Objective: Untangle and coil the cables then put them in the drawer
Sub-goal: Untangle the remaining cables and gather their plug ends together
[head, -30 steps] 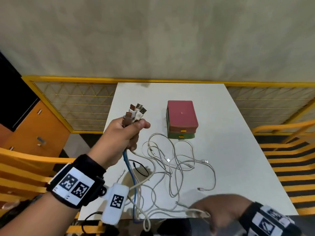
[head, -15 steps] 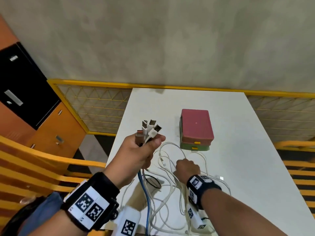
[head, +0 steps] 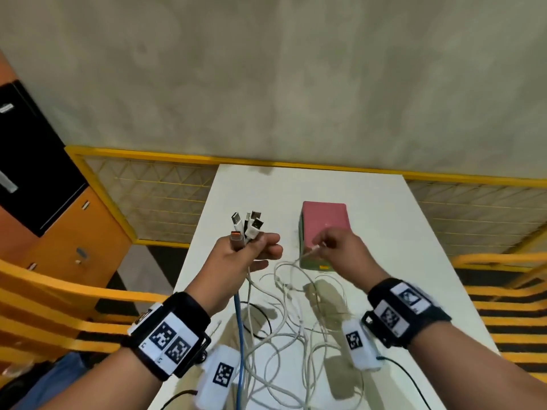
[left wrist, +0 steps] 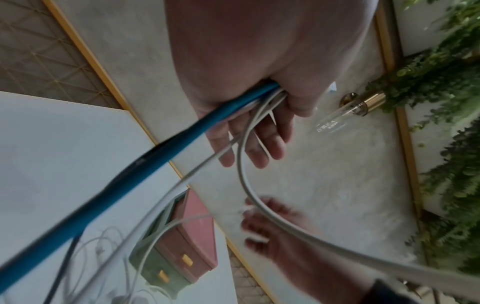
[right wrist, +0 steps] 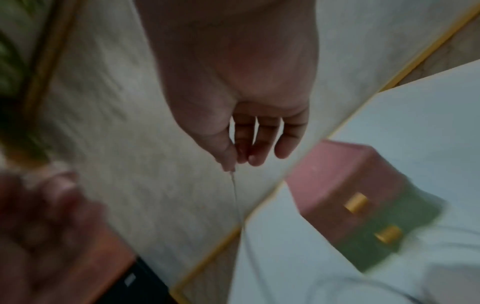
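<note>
A person's left hand (head: 247, 255) is gripping a bunch of USB plug ends (head: 247, 224) upright above the white desk (head: 414, 261), its fingers (left wrist: 262, 144) curling round a blue cable (head: 239, 327) and several white cables (head: 284, 335) that are trailing down onto the desk in a loose snarl. The right hand (head: 340, 253) is pinching the tip of one thin white cable (head: 309, 253) between thumb and forefinger, lifting it clear in front of the small drawer box (head: 324, 232), pink on top and green below. Both of its yellow-handled drawers (right wrist: 369, 218) are looking closed. The job is appearing to be in its early stage: one set of ends is gathered, but the lengths are lying crossed on the desk, nothing is coiled, and nothing is showing inside a drawer.
</note>
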`<action>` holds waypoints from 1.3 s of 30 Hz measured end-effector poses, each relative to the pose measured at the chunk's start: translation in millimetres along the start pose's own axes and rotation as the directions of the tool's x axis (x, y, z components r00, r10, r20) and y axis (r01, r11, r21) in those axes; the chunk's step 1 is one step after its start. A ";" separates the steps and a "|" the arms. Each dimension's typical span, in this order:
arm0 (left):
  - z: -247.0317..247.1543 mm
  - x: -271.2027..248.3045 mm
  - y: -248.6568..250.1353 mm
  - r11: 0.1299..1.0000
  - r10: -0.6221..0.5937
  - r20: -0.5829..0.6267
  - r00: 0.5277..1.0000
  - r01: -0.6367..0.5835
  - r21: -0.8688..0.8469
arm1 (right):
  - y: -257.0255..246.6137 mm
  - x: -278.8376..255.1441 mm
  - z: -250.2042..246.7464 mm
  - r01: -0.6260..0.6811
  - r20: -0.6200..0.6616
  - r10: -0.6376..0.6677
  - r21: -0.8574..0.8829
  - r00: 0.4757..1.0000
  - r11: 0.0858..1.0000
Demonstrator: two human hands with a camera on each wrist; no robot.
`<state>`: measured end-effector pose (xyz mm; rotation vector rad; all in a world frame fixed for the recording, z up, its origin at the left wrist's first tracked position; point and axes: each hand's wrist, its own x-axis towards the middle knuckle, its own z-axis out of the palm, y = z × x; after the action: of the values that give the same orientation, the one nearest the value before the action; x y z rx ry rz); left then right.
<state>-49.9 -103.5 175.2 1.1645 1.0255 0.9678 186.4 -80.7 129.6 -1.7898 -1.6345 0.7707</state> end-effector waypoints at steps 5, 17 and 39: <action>21.7 8.9 26.3 0.990 0.125 0.119 0.985 -0.131 0.047 | -82.0 -16.8 -74.5 0.209 -0.096 -0.189 0.290 0.977 0.934; 65.7 6.8 48.9 0.992 0.094 0.410 0.907 -0.049 -0.120 | -125.6 -48.2 -84.8 0.251 -0.039 -0.259 0.413 0.965 0.875; 45.9 -5.4 12.5 0.965 -0.002 0.276 0.961 0.074 -0.251 | -73.5 -47.4 9.2 -0.578 0.523 0.290 0.802 0.801 0.150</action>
<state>-7.8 -118.1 192.7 1.0219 0.6744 0.8532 127.5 -122.3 180.2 -1.1699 -0.3253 1.8360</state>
